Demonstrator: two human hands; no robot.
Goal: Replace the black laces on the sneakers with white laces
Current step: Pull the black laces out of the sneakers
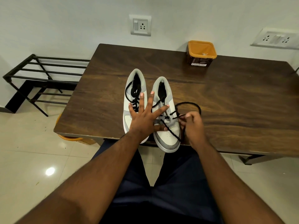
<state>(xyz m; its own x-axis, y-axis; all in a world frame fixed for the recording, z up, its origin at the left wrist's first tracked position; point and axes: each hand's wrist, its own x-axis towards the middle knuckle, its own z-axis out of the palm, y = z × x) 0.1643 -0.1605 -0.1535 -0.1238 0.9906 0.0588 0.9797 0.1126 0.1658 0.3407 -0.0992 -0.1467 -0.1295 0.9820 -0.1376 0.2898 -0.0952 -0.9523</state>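
Laces are the whole job at this point, and the black lace (188, 105) of the right-hand sneaker (166, 117) is the one I am working loose. My right hand (192, 125) sits just off that shoe's outer side, fingers curled and pinching the lace where it leaves the lower eyelets; from the pinch a slack loop runs away from me over the wooden table (234, 94). My left hand (144, 113) lies flat and spread, fingers straight, pressing down across both shoes to keep them from sliding. The sneakers stand side by side at the near table edge, toes toward me, heels away, so each long axis runs straight out from my body. That matters: the lace crosses the shoe sideways, so I judge the pull should go out to the right, across the axis, and my right hand is the nearer one for it. The left-hand sneaker (132, 101) is laced in black. An orange-rimmed tub (202, 52) stands at the far edge, something white showing inside.
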